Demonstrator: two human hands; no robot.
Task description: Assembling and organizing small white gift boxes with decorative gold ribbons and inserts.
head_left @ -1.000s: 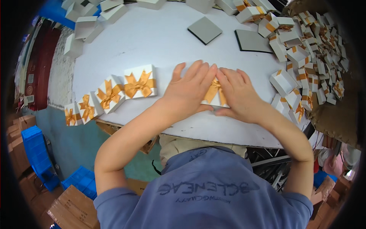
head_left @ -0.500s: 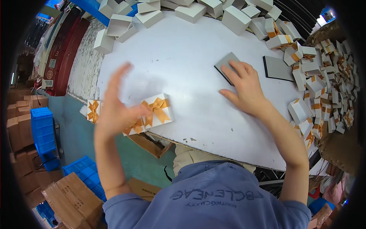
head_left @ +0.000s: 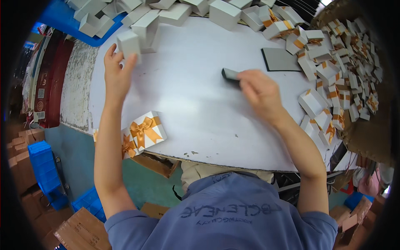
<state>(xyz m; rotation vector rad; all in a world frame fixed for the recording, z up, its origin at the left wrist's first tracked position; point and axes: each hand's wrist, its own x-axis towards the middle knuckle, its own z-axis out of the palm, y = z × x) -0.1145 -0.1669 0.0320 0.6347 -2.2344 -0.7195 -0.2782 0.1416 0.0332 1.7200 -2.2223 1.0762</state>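
Observation:
At the far left of the table, my left hand (head_left: 116,75) has its thumb and fingers about a small white open box (head_left: 129,43), blurred by motion, beside the other white boxes. Right of the table's middle, my right hand (head_left: 262,91) pinches a thin grey pad with a black edge (head_left: 230,76), tilted up off the surface. A second grey pad (head_left: 281,59) lies flat farther right. Near the front left edge sits a white box with an orange ribbon bow (head_left: 146,130), against another bowed box (head_left: 128,146) partly behind my left forearm.
White open boxes (head_left: 175,14) line the table's far edge, some in a blue tray (head_left: 98,41). A large heap of white boxes with orange ribbon (head_left: 333,83) fills the right side. Cartons (head_left: 83,229) and blue crates (head_left: 43,171) stand on the floor at left.
My left hand has moved from over the bowed boxes to the far-left white boxes and closed on one. My right hand has lifted and tilted the grey pad from the table.

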